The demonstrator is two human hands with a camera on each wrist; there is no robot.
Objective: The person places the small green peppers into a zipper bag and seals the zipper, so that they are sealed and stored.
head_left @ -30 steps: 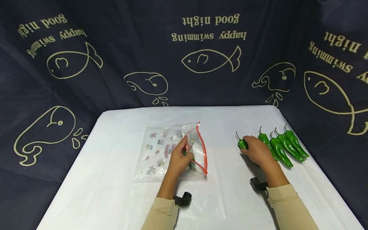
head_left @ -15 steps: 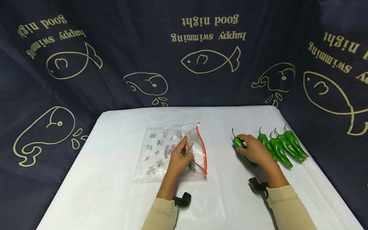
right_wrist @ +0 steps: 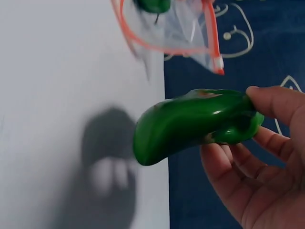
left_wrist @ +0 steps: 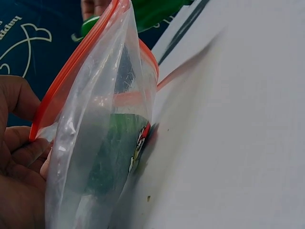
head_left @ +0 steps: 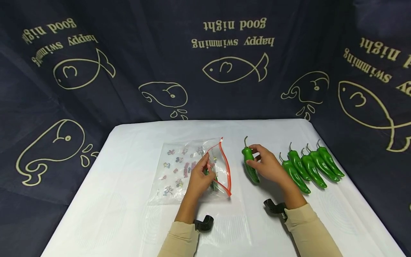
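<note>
My left hand (head_left: 199, 180) pinches the red-edged mouth of a clear zip bag (head_left: 170, 178) printed with small cartoon figures. The bag lies on the table with its mouth spread toward the right. Inside it, a green shape shows through the plastic in the left wrist view; the right wrist view shows a stemmed green pepper (right_wrist: 153, 5) there. Between thumb and fingers, my right hand (head_left: 272, 167) holds another long green pepper (head_left: 248, 161), just right of the bag mouth. In the right wrist view this pepper (right_wrist: 186, 121) hangs clear of the table, its tip pointing away from the palm.
Several green peppers (head_left: 312, 170) lie in a slanted row at the table's right side, stems pointing away from me. A white cloth covers the table (head_left: 102, 200). Behind it hangs a dark blue curtain (head_left: 128, 35) with fish drawings and lettering.
My right hand has drawn one pepper leftward, away from the row, and brought it up near the bag mouth. The left hand and the bag have stayed in place.
</note>
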